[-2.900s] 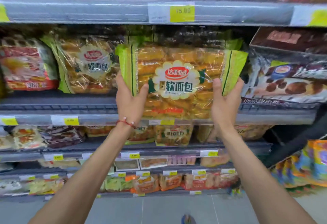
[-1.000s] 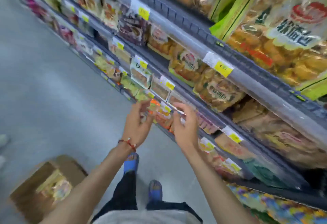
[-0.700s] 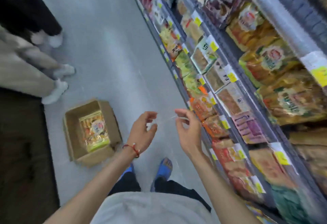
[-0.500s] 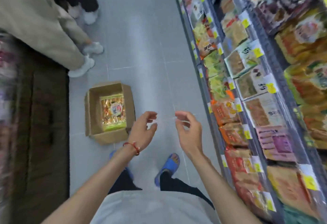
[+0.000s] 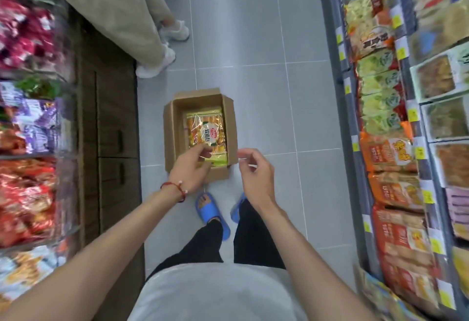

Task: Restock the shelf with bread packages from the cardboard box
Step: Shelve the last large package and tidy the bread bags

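Since half a second ago the gaze has swung to look straight down, so the cardboard box (image 5: 200, 133) now sits dead centre on the floor (image 5: 264, 107) rather than off toward 10 o'clock, and both hands have dropped toward it.

Head view: one bread package (image 5: 206, 136) lies flat in the box. The left hand (image 5: 189, 168) hangs over the box's 6 o'clock edge, fingers (image 5: 203, 152) loosely curled and empty, overlapping the package's near end; whether they touch the wrapper cannot be told. The right hand (image 5: 255, 177) hovers just outside the box at its 4 o'clock corner, half open, holding nothing. The shelf (image 5: 375, 143) runs along 3 o'clock.

Risks, as I judge them: a one-handed pinch at the crinkly end could let the package slip or crush the soft bread. Raised flaps may snag it on the way up. Another person's shoes (image 5: 156, 63) stand near at 11 o'clock, so swinging round could mean a bump.
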`<state>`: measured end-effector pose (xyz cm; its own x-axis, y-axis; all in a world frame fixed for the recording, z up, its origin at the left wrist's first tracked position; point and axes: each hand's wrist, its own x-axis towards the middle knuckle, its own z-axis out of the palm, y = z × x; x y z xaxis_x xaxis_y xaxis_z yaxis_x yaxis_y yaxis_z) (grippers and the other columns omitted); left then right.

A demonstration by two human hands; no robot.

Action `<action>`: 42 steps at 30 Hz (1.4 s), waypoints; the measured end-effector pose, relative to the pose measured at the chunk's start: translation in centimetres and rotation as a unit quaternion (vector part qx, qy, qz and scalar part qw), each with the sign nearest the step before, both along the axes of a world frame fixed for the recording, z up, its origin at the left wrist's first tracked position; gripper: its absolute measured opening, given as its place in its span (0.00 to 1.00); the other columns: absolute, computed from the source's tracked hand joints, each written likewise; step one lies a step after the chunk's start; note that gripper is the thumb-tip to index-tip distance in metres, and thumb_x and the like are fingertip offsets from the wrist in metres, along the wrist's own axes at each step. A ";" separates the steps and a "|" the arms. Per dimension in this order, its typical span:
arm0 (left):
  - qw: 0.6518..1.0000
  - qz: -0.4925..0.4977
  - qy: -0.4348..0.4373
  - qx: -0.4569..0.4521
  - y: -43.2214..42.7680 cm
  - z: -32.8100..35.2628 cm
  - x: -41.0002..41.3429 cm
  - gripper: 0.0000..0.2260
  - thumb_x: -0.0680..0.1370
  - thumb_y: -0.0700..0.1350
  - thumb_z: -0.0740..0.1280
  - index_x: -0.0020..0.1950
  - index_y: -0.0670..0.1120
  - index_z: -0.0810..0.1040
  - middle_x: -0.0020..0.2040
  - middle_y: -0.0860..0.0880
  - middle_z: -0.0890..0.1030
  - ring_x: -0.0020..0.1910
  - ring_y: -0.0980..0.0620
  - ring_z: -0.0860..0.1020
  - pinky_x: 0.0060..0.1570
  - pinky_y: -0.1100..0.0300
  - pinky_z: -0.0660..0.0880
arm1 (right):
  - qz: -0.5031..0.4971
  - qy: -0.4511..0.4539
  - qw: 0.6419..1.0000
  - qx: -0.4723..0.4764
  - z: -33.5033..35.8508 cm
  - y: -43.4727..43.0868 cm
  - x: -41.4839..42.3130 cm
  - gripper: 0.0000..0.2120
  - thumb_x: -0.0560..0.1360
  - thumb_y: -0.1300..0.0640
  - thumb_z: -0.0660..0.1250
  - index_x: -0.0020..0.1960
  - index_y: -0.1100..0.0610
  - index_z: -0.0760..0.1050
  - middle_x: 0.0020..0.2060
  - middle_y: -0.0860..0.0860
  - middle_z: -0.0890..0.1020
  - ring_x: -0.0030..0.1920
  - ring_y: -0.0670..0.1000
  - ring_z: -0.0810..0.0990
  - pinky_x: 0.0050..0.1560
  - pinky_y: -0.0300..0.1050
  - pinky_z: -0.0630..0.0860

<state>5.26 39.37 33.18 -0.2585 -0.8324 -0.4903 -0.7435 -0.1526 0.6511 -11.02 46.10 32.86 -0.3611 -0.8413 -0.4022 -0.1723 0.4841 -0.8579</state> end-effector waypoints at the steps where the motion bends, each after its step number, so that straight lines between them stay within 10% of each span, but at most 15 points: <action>1: 1.000 -0.004 -0.005 0.007 -0.9 -0.7 0.4 0.14 0.78 0.39 0.65 0.63 0.47 0.75 0.56 0.51 0.80 0.55 0.54 0.78 0.58 0.56 0.77 | 0.011 0.001 1.000 0.012 -0.6 -0.7 0.3 0.11 0.82 0.63 0.65 0.58 0.52 0.81 0.50 0.38 0.83 0.52 0.37 0.80 0.51 0.27 0.74; 24: 0.953 -0.152 -0.169 0.202 -19.1 -32.4 6.9 0.11 0.80 0.43 0.60 0.61 0.47 0.76 0.56 0.49 0.80 0.55 0.49 0.78 0.55 0.55 0.77 | -0.028 -0.086 0.960 0.263 -29.6 -14.1 7.1 0.13 0.84 0.61 0.62 0.67 0.55 0.76 0.53 0.44 0.78 0.47 0.38 0.77 0.44 0.30 0.72; 34: 0.912 -0.332 -0.215 0.109 -24.6 -51.9 7.7 0.19 0.77 0.46 0.62 0.68 0.46 0.70 0.64 0.44 0.73 0.63 0.43 0.72 0.62 0.47 0.73 | -0.180 -0.127 0.884 0.411 -50.4 -14.7 14.1 0.30 0.82 0.53 0.65 0.80 0.55 0.56 0.66 0.55 0.76 0.64 0.59 0.77 0.69 0.58 0.73; 42: 0.936 -0.287 -0.198 -0.048 -28.9 -63.8 6.3 0.37 0.74 0.58 0.66 0.77 0.45 0.57 0.75 0.43 0.60 0.73 0.42 0.61 0.72 0.45 0.62 | -0.375 -0.129 0.800 0.451 -61.5 -16.9 15.2 0.46 0.84 0.45 0.63 0.82 0.60 0.32 0.79 0.61 0.63 0.76 0.64 0.67 0.75 0.51 0.64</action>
